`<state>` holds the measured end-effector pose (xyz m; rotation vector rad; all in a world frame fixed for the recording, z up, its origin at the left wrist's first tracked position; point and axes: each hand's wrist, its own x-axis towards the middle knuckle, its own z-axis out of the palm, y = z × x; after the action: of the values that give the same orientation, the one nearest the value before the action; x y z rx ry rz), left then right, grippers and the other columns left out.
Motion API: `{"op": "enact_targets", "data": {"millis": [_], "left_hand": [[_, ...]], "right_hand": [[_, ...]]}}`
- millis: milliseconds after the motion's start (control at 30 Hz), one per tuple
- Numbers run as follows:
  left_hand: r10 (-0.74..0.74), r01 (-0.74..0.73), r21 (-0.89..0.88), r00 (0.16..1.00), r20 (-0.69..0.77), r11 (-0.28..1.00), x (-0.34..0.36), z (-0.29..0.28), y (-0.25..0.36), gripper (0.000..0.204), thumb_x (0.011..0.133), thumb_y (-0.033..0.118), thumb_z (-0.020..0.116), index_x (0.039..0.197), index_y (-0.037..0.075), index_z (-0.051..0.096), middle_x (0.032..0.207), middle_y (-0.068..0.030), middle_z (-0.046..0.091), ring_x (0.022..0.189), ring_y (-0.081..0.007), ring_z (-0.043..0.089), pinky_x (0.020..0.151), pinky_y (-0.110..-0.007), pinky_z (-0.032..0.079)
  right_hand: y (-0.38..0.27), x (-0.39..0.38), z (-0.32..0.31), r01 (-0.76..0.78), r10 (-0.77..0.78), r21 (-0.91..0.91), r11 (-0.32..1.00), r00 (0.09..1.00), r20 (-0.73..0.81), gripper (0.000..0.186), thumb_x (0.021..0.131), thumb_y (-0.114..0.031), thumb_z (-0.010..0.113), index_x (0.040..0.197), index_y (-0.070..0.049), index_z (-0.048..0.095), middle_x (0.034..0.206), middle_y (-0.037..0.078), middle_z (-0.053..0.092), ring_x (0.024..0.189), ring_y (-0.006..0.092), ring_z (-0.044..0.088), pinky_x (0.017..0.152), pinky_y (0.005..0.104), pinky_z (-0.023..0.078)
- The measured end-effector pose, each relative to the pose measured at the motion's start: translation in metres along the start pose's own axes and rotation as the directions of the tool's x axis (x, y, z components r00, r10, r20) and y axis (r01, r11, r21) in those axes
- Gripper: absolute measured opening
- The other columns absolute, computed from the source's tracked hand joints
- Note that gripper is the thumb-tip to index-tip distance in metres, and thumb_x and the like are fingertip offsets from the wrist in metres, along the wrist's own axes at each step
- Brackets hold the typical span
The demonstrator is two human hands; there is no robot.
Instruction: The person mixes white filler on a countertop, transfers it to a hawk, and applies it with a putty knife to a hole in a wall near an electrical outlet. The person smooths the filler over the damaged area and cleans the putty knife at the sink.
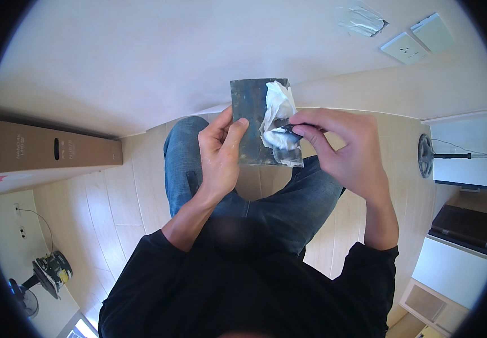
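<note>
My left hand (221, 155) grips the left edge of a dark, scuffed flat plate (249, 135), its thumb lying on the face. White putty-like paste (280, 101) is heaped along the plate's right half, with a thinner smear near the lower right corner. Between the thumb and fingers of my right hand (352, 143) is a small dark putty knife (290, 129). Its blade touches the paste and is partly hidden by it. Both hands are over my lap, in front of the wall.
A pale wall (159, 56) rises ahead, bearing a rough patch of whitish filler (364, 21) beside a socket plate (404, 48). A big cardboard box (46, 149) stands at left. Behind it is a paint-stained bucket (54, 270). A stand with a round base (425, 156) is at right.
</note>
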<state>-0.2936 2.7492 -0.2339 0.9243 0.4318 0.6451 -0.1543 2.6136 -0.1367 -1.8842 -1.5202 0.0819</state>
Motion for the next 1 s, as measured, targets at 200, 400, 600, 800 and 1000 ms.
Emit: {"op": "enact_targets", "data": {"millis": [200, 400, 600, 800, 1000], "left_hand": [[-0.011, 0.011, 0.023, 1.000, 0.002, 1.000, 0.002, -0.005, -0.004, 0.032, 0.098, 0.002, 0.052, 0.128, -0.006, 0.060, 0.105, -0.0027, 0.068, 0.090, -0.0042, 0.057, 0.079, -0.020, 0.045], [-0.023, 0.021, -0.053, 0.999, -0.038, 0.998, 0.000, -0.002, 0.001, 0.028, 0.098, 0.003, 0.051, 0.122, -0.006, 0.061, 0.107, -0.0040, 0.067, 0.093, -0.0072, 0.060, 0.082, -0.022, 0.047], [-0.033, 0.034, 0.003, 0.998, -0.049, 0.999, 0.004, -0.006, -0.001, 0.024, 0.097, 0.005, 0.049, 0.114, -0.005, 0.062, 0.104, -0.0059, 0.067, 0.091, -0.0094, 0.061, 0.082, -0.023, 0.046], [-0.043, 0.045, 0.038, 0.998, -0.043, 0.998, 0.005, -0.011, -0.003, 0.022, 0.096, 0.005, 0.049, 0.111, -0.004, 0.063, 0.102, -0.0071, 0.067, 0.089, -0.0108, 0.062, 0.082, -0.025, 0.048], [-0.044, 0.046, 0.034, 0.998, -0.051, 0.998, 0.004, -0.008, 0.002, 0.023, 0.096, 0.005, 0.048, 0.112, -0.004, 0.062, 0.102, -0.0076, 0.068, 0.088, -0.0124, 0.063, 0.082, -0.026, 0.049]], "right_hand": [[0.012, -0.002, -0.002, -0.392, 0.399, 0.615, 0.684, 0.907, 0.134, 0.018, 0.091, 0.000, 0.068, 0.108, 0.002, 0.068, 0.092, 0.008, 0.070, 0.080, 0.0116, 0.067, 0.071, 0.0256, 0.059], [0.032, -0.006, -0.006, -0.243, 0.569, 0.927, 0.287, 0.821, 0.039, 0.021, 0.091, 0.001, 0.067, 0.112, 0.005, 0.066, 0.105, 0.010, 0.069, 0.088, 0.0147, 0.067, 0.078, 0.0288, 0.061], [0.070, 0.009, 0.001, 0.228, 0.606, 0.744, 0.628, 0.457, -0.651, 0.027, 0.093, 0.003, 0.064, 0.120, 0.007, 0.062, 0.107, 0.018, 0.070, 0.100, 0.0178, 0.069, 0.085, 0.0306, 0.061], [0.095, 0.042, 0.005, 0.107, 0.340, 0.346, 0.932, 0.070, -0.938, 0.022, 0.090, 0.004, 0.066, 0.112, 0.007, 0.068, 0.105, 0.016, 0.072, 0.095, 0.0190, 0.072, 0.083, 0.0265, 0.057], [0.098, 0.064, 0.001, -0.171, 0.138, 0.127, 0.977, 0.057, -0.989, 0.023, 0.088, 0.005, 0.067, 0.111, 0.008, 0.069, 0.104, 0.016, 0.072, 0.093, 0.0193, 0.071, 0.081, 0.0274, 0.058]]}}
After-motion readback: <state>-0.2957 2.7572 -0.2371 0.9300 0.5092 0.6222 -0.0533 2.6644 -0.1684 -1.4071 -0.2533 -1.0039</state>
